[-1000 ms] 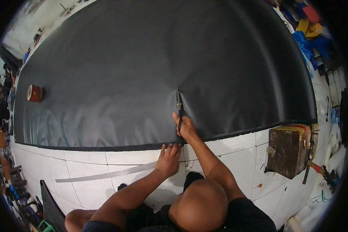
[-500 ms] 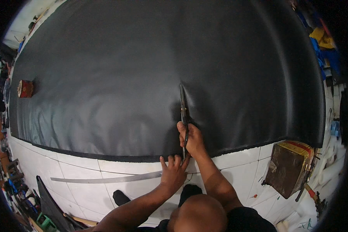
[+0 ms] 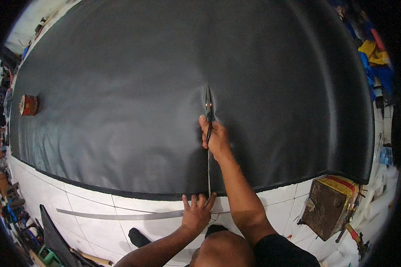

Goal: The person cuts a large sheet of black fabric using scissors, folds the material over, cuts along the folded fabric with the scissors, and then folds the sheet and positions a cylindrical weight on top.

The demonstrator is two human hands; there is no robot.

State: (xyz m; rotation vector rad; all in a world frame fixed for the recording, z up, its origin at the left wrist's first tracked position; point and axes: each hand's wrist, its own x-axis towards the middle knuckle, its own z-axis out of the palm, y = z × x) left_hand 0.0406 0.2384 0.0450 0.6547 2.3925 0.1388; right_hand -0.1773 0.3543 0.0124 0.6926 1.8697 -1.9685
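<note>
A wide black leather-like sheet (image 3: 133, 115) lies spread over the white tiled floor (image 3: 93, 196). My right hand (image 3: 218, 139) is wrapped round the handles of a pair of scissors (image 3: 209, 106), whose blades point away from me in the sheet. Behind them a straight slit (image 3: 208, 173) runs back to the sheet's near edge, with pale floor showing through. At that edge my left hand (image 3: 197, 217) rests with fingers spread, their tips on the sheet on both sides of the slit. A thin grey metal strip (image 3: 129, 216) extends leftward from under or beside this hand.
A small red can (image 3: 29, 105) stands on the sheet at far left. At the near right corner sits a worn brown-topped box (image 3: 327, 207) with a hammer-like tool (image 3: 353, 233) beside it. Clutter lines both sides. My feet (image 3: 138, 238) are at the front.
The scissors and my right hand have moved farther from me along the sheet, and the slit is longer. My left hand remains at the near edge.
</note>
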